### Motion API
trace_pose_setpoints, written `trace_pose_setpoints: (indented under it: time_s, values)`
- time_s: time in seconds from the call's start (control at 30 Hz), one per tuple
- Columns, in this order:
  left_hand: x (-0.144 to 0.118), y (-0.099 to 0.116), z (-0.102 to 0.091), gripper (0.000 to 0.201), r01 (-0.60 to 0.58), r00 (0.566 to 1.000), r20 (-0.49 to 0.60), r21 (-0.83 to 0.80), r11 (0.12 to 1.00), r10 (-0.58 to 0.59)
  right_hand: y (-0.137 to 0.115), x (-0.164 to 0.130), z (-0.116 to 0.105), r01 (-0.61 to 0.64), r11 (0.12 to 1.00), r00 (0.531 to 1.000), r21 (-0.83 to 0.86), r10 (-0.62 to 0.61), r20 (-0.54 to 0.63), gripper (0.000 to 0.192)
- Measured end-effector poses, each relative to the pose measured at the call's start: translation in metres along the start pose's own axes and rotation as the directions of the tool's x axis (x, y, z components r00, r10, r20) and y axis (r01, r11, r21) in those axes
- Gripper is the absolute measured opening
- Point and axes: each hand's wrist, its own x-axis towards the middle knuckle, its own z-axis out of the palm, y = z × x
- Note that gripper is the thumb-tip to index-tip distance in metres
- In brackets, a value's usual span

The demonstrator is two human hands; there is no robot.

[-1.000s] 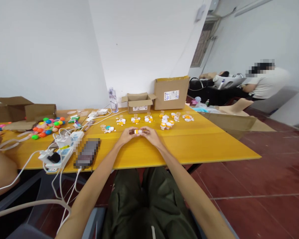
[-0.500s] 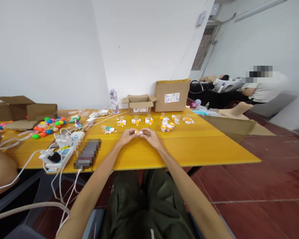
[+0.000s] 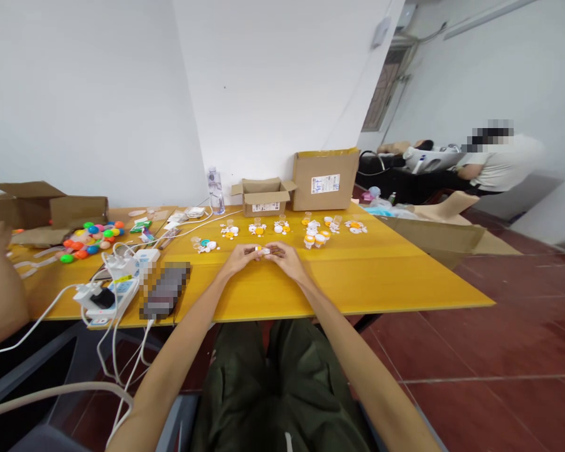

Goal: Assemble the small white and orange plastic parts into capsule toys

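Observation:
A small white and orange plastic piece [image 3: 263,251] is pinched between my two hands, just above the table's middle. My left hand [image 3: 240,257] closes on its left end, and my right hand [image 3: 284,258] grips the right end. Fingers cover much of it, so its exact form is hard to make out. Beyond my hands lie small piles of white and orange parts [image 3: 257,230] with little clear cups. To the right of my right hand stand several white pieces with orange rims [image 3: 317,238], grouped together. A pile with a teal ring [image 3: 205,244] lies to the left.
An open carton [image 3: 265,204] and a taller box [image 3: 324,182] stand at the back beside a bottle [image 3: 215,190]. At left are colourful balls [image 3: 89,238], power strips [image 3: 122,285] with cables, and a phone [image 3: 166,289]. Another person's arm [image 3: 2,282] reaches in; someone sits far right.
My hands stay nearly in place around the small piece. The other person's arm at the left edge has shifted upward, and the clear loops near it have moved right.

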Motion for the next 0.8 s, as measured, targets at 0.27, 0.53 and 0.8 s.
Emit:
trace_pose_setpoints:
  time_s: [0.27,0.53,0.8]
  values:
    - [-0.001,0.0,-0.001,0.035,-0.021,1.0,0.012,0.015,1.0,0.02,-0.002,-0.001,0.0,-0.018,0.999,1.0,-0.035,0.018,-0.004,0.019]
    - [0.0,-0.008,-0.004,0.034,-0.036,0.999,0.024,0.04,0.999,0.035,-0.004,-0.002,0.001,0.001,0.993,0.999,-0.12,0.004,0.044,0.021]
    - [0.001,-0.006,-0.004,0.036,-0.032,0.999,0.029,0.046,0.998,0.031,-0.002,0.0,0.001,0.044,0.993,0.999,-0.112,-0.043,0.013,0.019]
